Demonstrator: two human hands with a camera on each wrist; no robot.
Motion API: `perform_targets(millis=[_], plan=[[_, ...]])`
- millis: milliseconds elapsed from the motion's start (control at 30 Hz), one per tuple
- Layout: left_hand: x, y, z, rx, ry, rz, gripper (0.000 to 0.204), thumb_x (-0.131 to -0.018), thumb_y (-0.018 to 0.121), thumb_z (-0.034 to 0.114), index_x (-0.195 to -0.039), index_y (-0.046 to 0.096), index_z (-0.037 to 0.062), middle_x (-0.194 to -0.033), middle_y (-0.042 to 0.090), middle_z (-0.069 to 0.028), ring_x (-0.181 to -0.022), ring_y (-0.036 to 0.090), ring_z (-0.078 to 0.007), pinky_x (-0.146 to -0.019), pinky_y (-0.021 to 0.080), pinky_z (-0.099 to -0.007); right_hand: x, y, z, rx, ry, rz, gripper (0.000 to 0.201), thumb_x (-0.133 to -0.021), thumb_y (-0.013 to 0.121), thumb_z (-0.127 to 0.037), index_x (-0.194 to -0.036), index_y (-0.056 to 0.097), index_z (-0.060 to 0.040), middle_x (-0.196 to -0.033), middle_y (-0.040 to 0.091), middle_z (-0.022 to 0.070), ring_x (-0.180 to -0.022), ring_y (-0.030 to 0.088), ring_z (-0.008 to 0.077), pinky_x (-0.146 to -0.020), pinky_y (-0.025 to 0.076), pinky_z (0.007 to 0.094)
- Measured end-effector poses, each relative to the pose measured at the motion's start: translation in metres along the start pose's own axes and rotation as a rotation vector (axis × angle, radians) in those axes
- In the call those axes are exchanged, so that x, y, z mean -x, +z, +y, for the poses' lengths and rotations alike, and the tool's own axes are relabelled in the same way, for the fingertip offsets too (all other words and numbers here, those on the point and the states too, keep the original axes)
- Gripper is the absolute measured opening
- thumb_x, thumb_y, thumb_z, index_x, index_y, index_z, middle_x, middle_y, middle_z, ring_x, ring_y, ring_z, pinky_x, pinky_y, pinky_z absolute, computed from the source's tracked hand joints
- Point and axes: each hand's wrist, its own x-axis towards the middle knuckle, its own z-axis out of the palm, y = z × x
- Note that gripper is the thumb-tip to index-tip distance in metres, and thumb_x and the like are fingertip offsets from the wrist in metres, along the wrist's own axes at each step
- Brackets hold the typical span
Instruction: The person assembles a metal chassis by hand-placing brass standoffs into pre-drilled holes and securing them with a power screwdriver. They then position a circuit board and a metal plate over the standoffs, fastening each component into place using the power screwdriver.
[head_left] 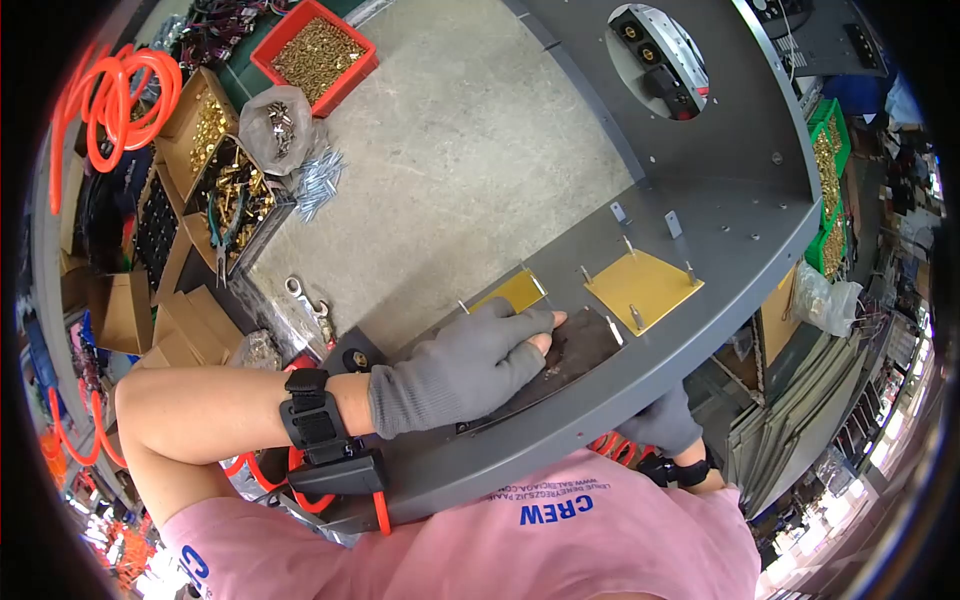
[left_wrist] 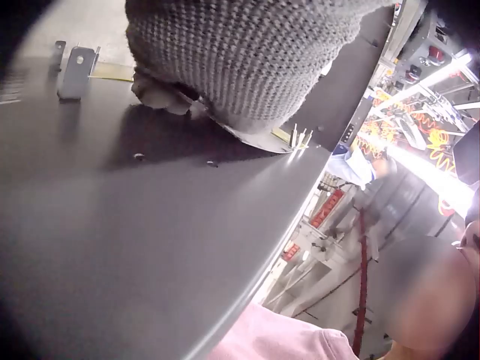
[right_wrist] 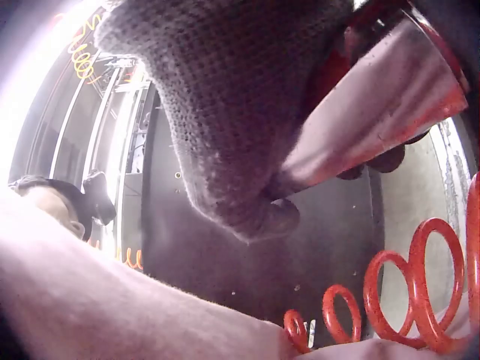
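In the head view, my gloved left hand (head_left: 465, 365) lies over a dark flat plate (head_left: 585, 355) on the grey metal panel (head_left: 500, 450), bare fingertips touching it. The left wrist view has the same hand (left_wrist: 240, 60) low over the panel, beside several thin pale pins (left_wrist: 300, 139). Two gold plates (head_left: 660, 285) with upright metal posts sit close by. My gloved right hand (head_left: 665, 420) is partly hidden below the panel's near edge. In the right wrist view, that hand (right_wrist: 225, 112) grips a shiny, smooth-bodied tool (right_wrist: 375, 105); its working end is hidden.
A red coiled hose (right_wrist: 420, 277) hangs by the right forearm. Small brackets (head_left: 673, 223) stand up from the panel. Beyond the left arm are wrenches (head_left: 310, 305), boxes of brass parts (head_left: 240, 195) and a red bin (head_left: 370, 60) of screws. Flat sheets (head_left: 800, 400) stack at right.
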Motion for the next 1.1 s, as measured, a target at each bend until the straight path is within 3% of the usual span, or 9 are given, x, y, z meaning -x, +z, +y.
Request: perform_targets(millis=[133, 233, 300, 400, 500, 533, 800, 933, 1100], plan=[[-0.003, -0.007, -0.010, -0.268, 0.155, 0.043, 0.034, -0.090, 0.051, 0.024, -0.119, 0.054, 0.0069, -0.091, 0.055, -0.0114, -0.087, 0.054, -0.0216, -0.079, 0.043, -0.0293, -0.005, 0.000, -0.005, -0.025, -0.027, 0.032, 0.026, -0.060, 0.071, -0.014, -0.083, 0.059, -0.0067, -0.069, 0.061, 0.0093, -0.062, 0.061, 0.0283, -0.058, 0.048, 0.0322], [-0.015, -0.029, -0.033, -0.206, 0.127, 0.151, 0.033, -0.088, 0.054, 0.025, -0.115, 0.055, 0.0069, -0.092, 0.056, -0.0106, -0.086, 0.056, -0.0196, -0.076, 0.045, -0.0292, -0.006, -0.002, -0.012, -0.014, -0.058, 0.049, 0.029, -0.060, 0.071, -0.015, -0.085, 0.058, -0.0063, -0.070, 0.061, 0.0103, -0.063, 0.061, 0.0294, -0.058, 0.049, 0.0330], [-0.029, -0.063, -0.048, -0.234, 0.103, 0.448, 0.028, -0.086, 0.056, 0.022, -0.109, 0.055, 0.0055, -0.093, 0.057, -0.0104, -0.083, 0.057, -0.0182, -0.073, 0.046, -0.0294, -0.005, -0.001, -0.009, 0.015, -0.072, 0.041, 0.033, -0.060, 0.071, -0.016, -0.088, 0.058, -0.0058, -0.072, 0.061, 0.0113, -0.064, 0.061, 0.0302, -0.059, 0.049, 0.0336], [-0.042, -0.148, -0.102, -0.399, 0.173, 0.875, 0.016, -0.082, 0.054, 0.012, -0.095, 0.054, 0.0030, -0.087, 0.059, -0.0156, -0.079, 0.058, -0.0292, -0.071, 0.046, -0.0358, -0.002, 0.002, 0.001, 0.039, -0.071, 0.051, 0.043, -0.060, 0.071, -0.017, -0.098, 0.055, -0.0047, -0.080, 0.062, 0.0141, -0.070, 0.061, 0.0332, -0.063, 0.050, 0.0361], [-0.032, -0.223, -0.149, -0.737, -0.037, 1.117, 0.017, -0.080, 0.056, 0.016, -0.092, 0.059, 0.0046, -0.091, 0.060, -0.0186, -0.086, 0.059, -0.0339, -0.076, 0.047, -0.0390, 0.000, 0.004, 0.012, 0.050, -0.085, 0.037, 0.050, -0.061, 0.071, -0.017, -0.106, 0.052, -0.0044, -0.087, 0.062, 0.0160, -0.076, 0.061, 0.0354, -0.066, 0.050, 0.0380], [-0.028, -0.239, -0.154, -0.599, -0.288, 1.039, 0.018, -0.078, 0.057, 0.017, -0.093, 0.061, 0.0081, -0.094, 0.061, -0.0177, -0.091, 0.058, -0.0338, -0.079, 0.047, -0.0392, 0.001, 0.004, 0.012, 0.037, -0.035, 0.002, 0.051, -0.061, 0.071, -0.017, -0.107, 0.052, -0.0045, -0.093, 0.060, 0.0174, -0.080, 0.060, 0.0364, -0.068, 0.050, 0.0389], [-0.049, -0.269, -0.219, -1.086, -0.373, 0.692, 0.029, -0.075, 0.054, 0.021, -0.101, 0.062, 0.0109, -0.091, 0.063, -0.0190, -0.088, 0.059, -0.0361, -0.078, 0.045, -0.0418, 0.003, 0.001, 0.003, 0.061, 0.149, -0.086, 0.055, -0.061, 0.070, -0.017, -0.112, 0.050, -0.0048, -0.112, 0.052, 0.0197, -0.097, 0.053, 0.0382, -0.077, 0.047, 0.0423], [-0.052, -0.261, -0.215, -1.052, -0.349, 0.795, 0.021, -0.076, 0.054, 0.022, -0.087, 0.066, 0.0087, -0.085, 0.064, -0.0167, -0.084, 0.060, -0.0333, -0.075, 0.046, -0.0408, 0.004, 0.001, 0.003, 0.049, 0.157, -0.085, 0.055, -0.062, 0.069, -0.020, -0.112, 0.050, -0.0050, -0.108, 0.054, 0.0191, -0.096, 0.054, 0.0377, -0.077, 0.046, 0.0423], [-0.042, -0.257, -0.213, -0.876, -0.231, 0.899, 0.025, -0.079, 0.053, 0.026, -0.091, 0.064, 0.0061, -0.087, 0.062, -0.0194, -0.084, 0.059, -0.0374, -0.074, 0.046, -0.0430, 0.003, 0.001, 0.000, 0.004, 0.172, -0.077, 0.053, -0.063, 0.069, -0.021, -0.110, 0.050, -0.0057, -0.097, 0.059, 0.0172, -0.086, 0.058, 0.0367, -0.072, 0.048, 0.0409]])
